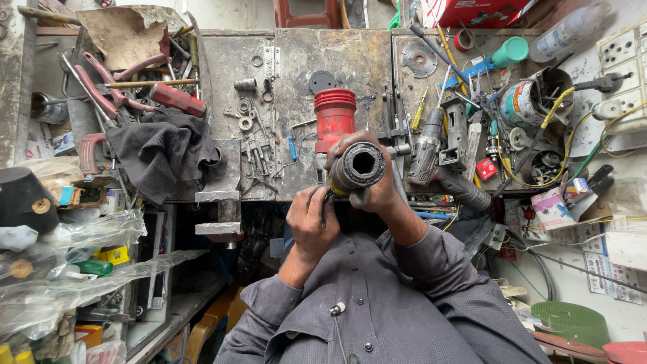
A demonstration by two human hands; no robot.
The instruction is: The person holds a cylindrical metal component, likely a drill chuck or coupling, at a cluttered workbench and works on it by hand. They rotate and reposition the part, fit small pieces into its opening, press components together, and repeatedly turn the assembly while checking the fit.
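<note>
Centre frame: right hand [377, 185] wraps the dark hollow metal cylinder [358, 166], grip closed; left hand [311, 224] pinches its lower rim. Looks heavy, rigid, greasy; hold mid-barrel above the cluttered metal bench [296, 61].

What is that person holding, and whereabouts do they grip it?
The right hand grips a dark hollow cylinder around its body. The left hand touches its lower end.
</note>
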